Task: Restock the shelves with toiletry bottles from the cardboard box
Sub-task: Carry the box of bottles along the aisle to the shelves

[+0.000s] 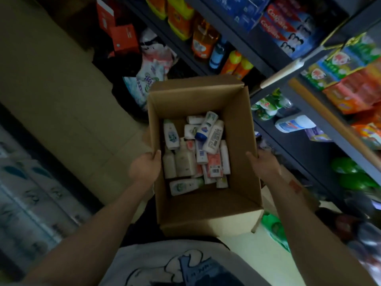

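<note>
Dim shop aisle, seen from above: pale floor tiles point(68, 112) run along the left and dark metal shelves point(305, 145) climb the right side. Nearest the camera is the person's pale printed shirt point(177, 265), with both bare forearms reaching forward from it. Just beyond, an open cardboard box point(208, 205) is held between the two hands, its flaps folded outward. The left hand point(145, 167) grips the left wall, thumb hooked over the rim and the fingers hidden on the outside. The right hand point(265, 164) presses flat against the outside of the right wall, thumb up near the rim; its fingers are hidden behind the cardboard, so whether they curl under cannot be told. Inside, at the bottom, lies a loose heap of small toiletry bottles point(195, 153), mostly white, some with pink labels, lying on their sides across one another; one white bottle with a blue cap point(206, 126) lies on top of the pile toward the far end. Past the box, plastic packets point(152, 69) sit on the floor by the shelf foot. Farther up, the shelves carry orange and yellow bottles point(204, 38), red and blue toothpaste cartons point(282, 27) and, to the right, green and orange packets point(350, 79)
</note>
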{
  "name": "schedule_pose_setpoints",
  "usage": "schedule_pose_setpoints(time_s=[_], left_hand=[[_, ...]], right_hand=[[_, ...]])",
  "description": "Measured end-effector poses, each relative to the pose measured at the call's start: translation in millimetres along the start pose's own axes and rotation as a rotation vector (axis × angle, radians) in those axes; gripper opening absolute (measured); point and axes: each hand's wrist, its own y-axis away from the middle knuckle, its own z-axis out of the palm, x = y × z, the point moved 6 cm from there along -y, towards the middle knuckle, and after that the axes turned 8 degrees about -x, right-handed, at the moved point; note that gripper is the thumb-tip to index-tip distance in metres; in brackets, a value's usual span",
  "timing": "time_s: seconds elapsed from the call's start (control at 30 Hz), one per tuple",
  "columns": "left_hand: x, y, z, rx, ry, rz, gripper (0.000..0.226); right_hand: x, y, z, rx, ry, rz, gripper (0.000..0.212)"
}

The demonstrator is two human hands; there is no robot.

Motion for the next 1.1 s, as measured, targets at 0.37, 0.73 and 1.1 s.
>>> schedule_pose_setpoints(time_s=[0.37,0.73,1.1], left_hand=[[7.7,7.1,1.4,0.032,-0.084,-0.064,0.049],[-5.3,40.2,24.4,0.007,0.085,-0.288,0.064],[28.9,77.9,113.1,0.034,0.621,-0.378,0.058]], right_hand=[[-5.9,-0.7,3.0,0.043,0.258,0.018,0.054],[-19.7,-31.4,-27.8,-0.094,0.338,-0.365,0.046],[-87.0,-83.7,-99.5,-0.018,0.677,-0.484,0.044]])
